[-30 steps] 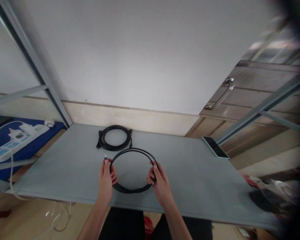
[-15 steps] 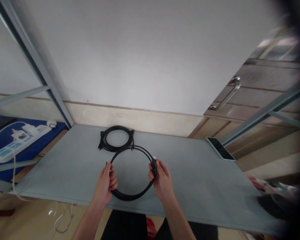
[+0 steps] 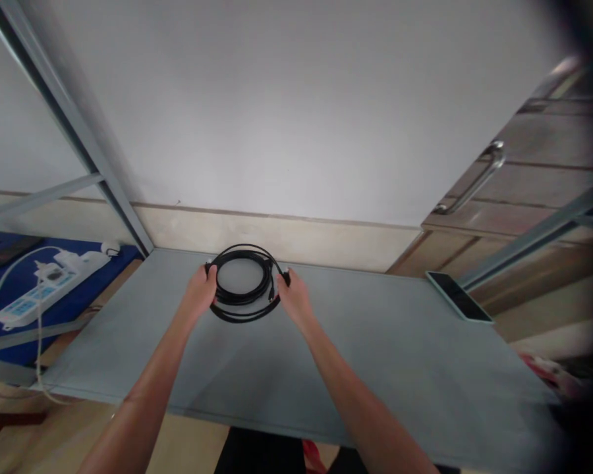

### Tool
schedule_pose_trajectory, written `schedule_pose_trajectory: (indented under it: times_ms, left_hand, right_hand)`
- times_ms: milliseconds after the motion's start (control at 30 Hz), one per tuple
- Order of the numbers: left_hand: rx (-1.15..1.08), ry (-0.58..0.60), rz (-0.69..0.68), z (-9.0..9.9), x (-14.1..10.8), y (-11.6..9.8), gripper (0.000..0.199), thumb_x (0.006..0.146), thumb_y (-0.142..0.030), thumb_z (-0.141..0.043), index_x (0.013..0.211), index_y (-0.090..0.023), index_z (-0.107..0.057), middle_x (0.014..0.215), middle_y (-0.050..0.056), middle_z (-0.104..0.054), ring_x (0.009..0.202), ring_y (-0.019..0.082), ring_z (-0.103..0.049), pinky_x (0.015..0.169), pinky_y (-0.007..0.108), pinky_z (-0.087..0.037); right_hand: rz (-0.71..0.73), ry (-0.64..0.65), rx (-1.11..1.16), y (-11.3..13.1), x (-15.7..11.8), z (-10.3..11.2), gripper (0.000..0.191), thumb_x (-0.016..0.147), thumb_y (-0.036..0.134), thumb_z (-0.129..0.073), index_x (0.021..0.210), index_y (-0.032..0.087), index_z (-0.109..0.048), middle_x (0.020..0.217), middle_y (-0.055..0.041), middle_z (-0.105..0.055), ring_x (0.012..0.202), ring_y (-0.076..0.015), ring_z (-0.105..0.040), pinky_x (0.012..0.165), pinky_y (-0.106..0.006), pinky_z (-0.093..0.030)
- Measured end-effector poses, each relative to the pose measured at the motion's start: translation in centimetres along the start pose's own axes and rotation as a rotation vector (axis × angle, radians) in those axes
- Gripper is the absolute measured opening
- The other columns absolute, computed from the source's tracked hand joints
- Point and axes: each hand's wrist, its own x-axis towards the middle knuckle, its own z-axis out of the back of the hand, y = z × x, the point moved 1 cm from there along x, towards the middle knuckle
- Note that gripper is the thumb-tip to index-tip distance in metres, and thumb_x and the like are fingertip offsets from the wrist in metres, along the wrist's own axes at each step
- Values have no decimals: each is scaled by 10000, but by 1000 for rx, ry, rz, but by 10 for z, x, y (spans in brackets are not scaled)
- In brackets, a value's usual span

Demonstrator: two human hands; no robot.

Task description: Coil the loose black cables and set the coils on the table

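Between my two hands is a coiled black cable (image 3: 240,319), formed into a wide ring. My left hand (image 3: 203,286) is closed on the ring's left side, and my right hand (image 3: 292,291) grips its right side, where a dark end piece pokes out by the fingers. Inside this ring, as seen from above, a second coiled black cable (image 3: 237,299) shows near the back of the grey table (image 3: 326,355). Whether the held ring touches the second coil or hovers over it, I cannot tell.
A phone (image 3: 458,296) lies at the table's right back edge. To the left, a white power strip (image 3: 54,286) with plugs sits on a blue surface (image 3: 10,270). Metal posts (image 3: 69,131) rise at both ends, and a white wall (image 3: 286,118) stands behind.
Both hands have carried the ring of cable away from the table's front edge toward the back, over the second coil. The view has shifted slightly.
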Motion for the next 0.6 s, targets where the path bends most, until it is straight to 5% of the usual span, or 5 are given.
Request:
schedule_pose_trajectory:
  times_ms: [33,167,367,600]
  left_hand:
    - [275,23,-20,4,17,0,443,983,-459,-262,1027,-148,-573,663,43,-619,488,155,-596,554,284,-479]
    - [513,5,-28,6,62,4,392,944,-387,-391,956,-94,-651,903,228,-695,888,336,-684,787,421,-494]
    - [659,-59,-64,-16,74,24,403,909,-389,-464,1107,-75,-620,1149,310,-618,1144,468,-558,904,598,-404]
    - [136,-23,-59,-19,89,61,591,923,-507,-417,1346,-95,-445,1204,230,-643,1147,340,-603,969,454,-429]
  right_hand:
    - [27,-14,-145,4,13,-6,339,927,421,-467,1070,147,-608,771,-82,-663,774,-230,-655,705,-310,-476]
    - [10,15,-422,9,52,-34,384,957,380,-438,1160,83,-573,974,-195,-697,946,-281,-669,795,-336,-470]
    - [-26,150,-493,-15,67,-57,388,967,360,-415,1123,90,-647,1081,-241,-662,1045,-331,-639,890,-424,-451]
    - [152,-17,-269,-40,75,-63,622,969,492,-364,1466,117,-386,1332,-215,-496,1277,-326,-462,1073,-466,-341]
